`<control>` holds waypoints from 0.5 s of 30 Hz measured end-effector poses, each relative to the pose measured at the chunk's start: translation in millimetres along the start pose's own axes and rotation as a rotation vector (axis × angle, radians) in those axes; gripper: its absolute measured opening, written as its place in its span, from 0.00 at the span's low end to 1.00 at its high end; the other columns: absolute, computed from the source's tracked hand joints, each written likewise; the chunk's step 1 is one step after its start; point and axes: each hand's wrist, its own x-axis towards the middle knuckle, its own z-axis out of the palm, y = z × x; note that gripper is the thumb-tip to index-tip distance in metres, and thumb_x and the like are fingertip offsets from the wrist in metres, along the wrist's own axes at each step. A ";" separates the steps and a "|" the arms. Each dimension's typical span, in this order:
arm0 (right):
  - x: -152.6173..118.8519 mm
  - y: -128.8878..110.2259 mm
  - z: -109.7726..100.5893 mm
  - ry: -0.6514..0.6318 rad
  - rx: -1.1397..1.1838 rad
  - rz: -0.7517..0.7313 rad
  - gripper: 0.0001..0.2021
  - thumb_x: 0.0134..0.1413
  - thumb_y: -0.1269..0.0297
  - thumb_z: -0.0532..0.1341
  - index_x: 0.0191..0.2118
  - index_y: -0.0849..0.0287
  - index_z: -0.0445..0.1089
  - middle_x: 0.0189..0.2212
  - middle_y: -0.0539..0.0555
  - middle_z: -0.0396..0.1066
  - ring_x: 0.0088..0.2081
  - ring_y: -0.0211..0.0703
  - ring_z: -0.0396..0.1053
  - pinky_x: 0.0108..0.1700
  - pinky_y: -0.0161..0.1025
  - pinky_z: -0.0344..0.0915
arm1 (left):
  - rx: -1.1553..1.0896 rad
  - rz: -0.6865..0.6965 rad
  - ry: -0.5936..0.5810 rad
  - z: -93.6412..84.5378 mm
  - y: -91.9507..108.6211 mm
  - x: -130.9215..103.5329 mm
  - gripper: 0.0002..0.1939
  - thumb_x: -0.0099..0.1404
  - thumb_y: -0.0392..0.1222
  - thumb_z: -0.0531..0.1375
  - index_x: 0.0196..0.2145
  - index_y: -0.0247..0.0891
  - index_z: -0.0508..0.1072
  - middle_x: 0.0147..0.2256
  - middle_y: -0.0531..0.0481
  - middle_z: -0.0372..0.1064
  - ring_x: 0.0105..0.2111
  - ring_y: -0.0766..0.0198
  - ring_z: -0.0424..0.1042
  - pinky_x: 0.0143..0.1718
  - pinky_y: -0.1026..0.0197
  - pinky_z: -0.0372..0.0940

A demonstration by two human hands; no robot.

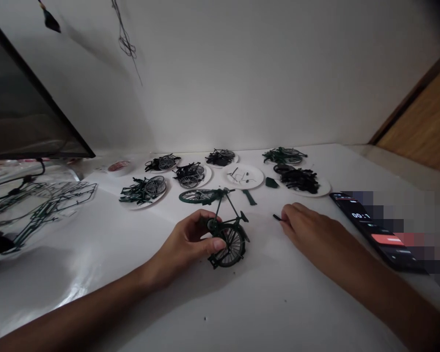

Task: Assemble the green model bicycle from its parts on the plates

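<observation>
A dark green model bicycle [230, 244] stands tilted at the middle of the white table, its spoked rear wheel towards me. My left hand [196, 237] is closed on it, with the thumb across the wheel and the fingers partly hidden behind the frame. To the right, my right hand [295, 220] pinches a small dark piece [277, 217], apart from the bicycle. Just beyond the bicycle frame lie a green wheel part [198, 196] and a flat green piece [249, 197].
Several plates with dark bicycle parts stand at the back, around a white plate [254, 177] of small pieces. A phone [377, 230] lies at right. Green part frames [47, 210] lie at left, below a dark screen [25, 98].
</observation>
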 end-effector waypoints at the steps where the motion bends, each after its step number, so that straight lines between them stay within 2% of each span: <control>1: -0.8 -3.8 -1.3 0.004 0.002 -0.005 0.09 0.63 0.68 0.55 0.31 0.58 0.65 0.28 0.54 0.69 0.25 0.41 0.66 0.26 0.38 0.52 | 0.005 0.006 0.004 -0.7 -1.1 0.4 0.22 0.59 0.42 0.72 0.45 0.36 0.67 0.41 0.49 0.67 0.40 0.65 0.68 0.41 0.62 0.66; 4: -1.5 -11.2 -8.5 0.012 0.022 -0.024 0.07 0.61 0.71 0.56 0.30 0.58 0.65 0.28 0.54 0.70 0.26 0.41 0.67 0.26 0.38 0.53 | 0.021 0.029 0.009 -2.7 -3.0 1.0 0.21 0.60 0.43 0.71 0.45 0.37 0.67 0.41 0.50 0.67 0.39 0.66 0.67 0.40 0.63 0.65; 8: -0.3 -16.2 -17.7 0.029 0.079 -0.038 0.06 0.61 0.73 0.58 0.32 0.58 0.66 0.30 0.52 0.72 0.31 0.43 0.70 0.31 0.39 0.60 | 0.055 0.014 0.018 -4.8 -2.8 0.0 0.18 0.63 0.45 0.69 0.43 0.38 0.66 0.38 0.52 0.66 0.38 0.67 0.67 0.38 0.65 0.63; 11: 0.4 -23.8 -20.2 0.131 0.249 -0.103 0.03 0.63 0.72 0.59 0.40 0.58 0.69 0.38 0.52 0.74 0.39 0.43 0.72 0.39 0.39 0.66 | 0.090 -0.015 -0.017 -4.8 -1.6 -1.5 0.15 0.67 0.48 0.65 0.45 0.38 0.66 0.38 0.51 0.66 0.38 0.67 0.67 0.37 0.65 0.62; 15: -2.1 -38.0 -19.6 0.308 0.493 -0.307 0.13 0.67 0.74 0.56 0.53 0.56 0.69 0.46 0.52 0.73 0.48 0.40 0.71 0.50 0.38 0.66 | 0.086 -0.039 -0.052 -3.4 0.2 -2.9 0.14 0.71 0.49 0.61 0.47 0.39 0.67 0.41 0.49 0.67 0.38 0.66 0.68 0.40 0.62 0.64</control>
